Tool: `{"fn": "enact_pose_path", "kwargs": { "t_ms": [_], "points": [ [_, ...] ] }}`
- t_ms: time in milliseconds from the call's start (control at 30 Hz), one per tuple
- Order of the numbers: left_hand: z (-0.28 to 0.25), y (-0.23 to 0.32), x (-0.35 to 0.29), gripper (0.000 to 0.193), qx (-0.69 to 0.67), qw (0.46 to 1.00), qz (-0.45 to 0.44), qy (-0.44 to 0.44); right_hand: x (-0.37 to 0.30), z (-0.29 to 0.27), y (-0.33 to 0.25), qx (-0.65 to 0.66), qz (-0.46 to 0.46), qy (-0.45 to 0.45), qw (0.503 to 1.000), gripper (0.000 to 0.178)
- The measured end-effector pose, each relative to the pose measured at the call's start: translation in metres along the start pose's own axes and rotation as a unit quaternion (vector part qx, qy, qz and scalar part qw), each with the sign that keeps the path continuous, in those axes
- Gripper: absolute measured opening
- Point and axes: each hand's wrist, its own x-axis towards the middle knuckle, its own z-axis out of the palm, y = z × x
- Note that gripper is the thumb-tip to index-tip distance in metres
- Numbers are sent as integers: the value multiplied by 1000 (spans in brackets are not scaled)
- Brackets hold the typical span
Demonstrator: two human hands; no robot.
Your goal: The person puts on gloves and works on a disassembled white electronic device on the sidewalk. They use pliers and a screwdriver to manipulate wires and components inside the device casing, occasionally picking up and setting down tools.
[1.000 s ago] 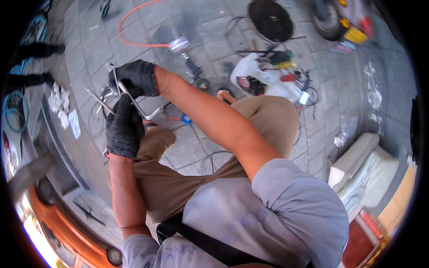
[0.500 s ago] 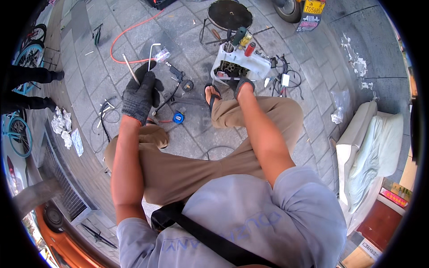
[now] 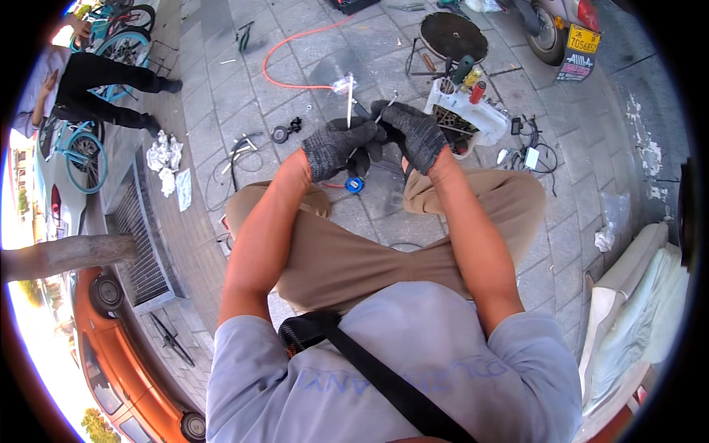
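Both my hands wear dark grey knit gloves and meet in front of my knees. My left hand [image 3: 341, 150] is closed around a thin pale rod [image 3: 349, 103] that stands up out of the fist. My right hand [image 3: 415, 138] is closed right beside it, with the silvery end of what looks like a bent hex key [image 3: 394, 97] sticking out at its fingers. The gloves hide where the fingers meet. Just below them on the paving lies a round blue piece [image 3: 354, 184] with a red cord. A black tool-like part [image 3: 360, 109] shows partly behind the gloves.
Beyond my right hand stands a white plastic container [image 3: 480, 118] with screwdrivers, near a round black stool top [image 3: 453, 37] and tangled cables [image 3: 533, 156]. An orange hose [image 3: 267, 63] curves across the paving. A scooter [image 3: 550, 33] is far right; a person [image 3: 111, 85] stands far left.
My view has swung left, so the scene sits further right. My right hand has risen from near my foot to meet my left. The hex key, earlier in my left hand, now appears at my right.
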Motion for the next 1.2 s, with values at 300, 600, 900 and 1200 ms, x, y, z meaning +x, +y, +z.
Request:
{"fn": "enact_pose_path", "kwargs": {
  "t_ms": [300, 600, 900, 1200],
  "points": [
    [-1, 0, -17, 41, -10, 995, -49, -84, 7, 28, -21, -137, 44, -25, 989, 31],
    [-3, -2, -27, 47, 81, 992, -68, -67, 9, 31, 4, -298, -108, -134, 939, 29],
    [2, -5, -14, 46, 244, 962, -120, 27, 19, 17, 46, -19, 178, 59, 982, 24],
    [-21, -39, 8, 58, 596, 790, -98, 101, 38, -115, 167, 142, 227, 147, 952, 27]
  ]
}}
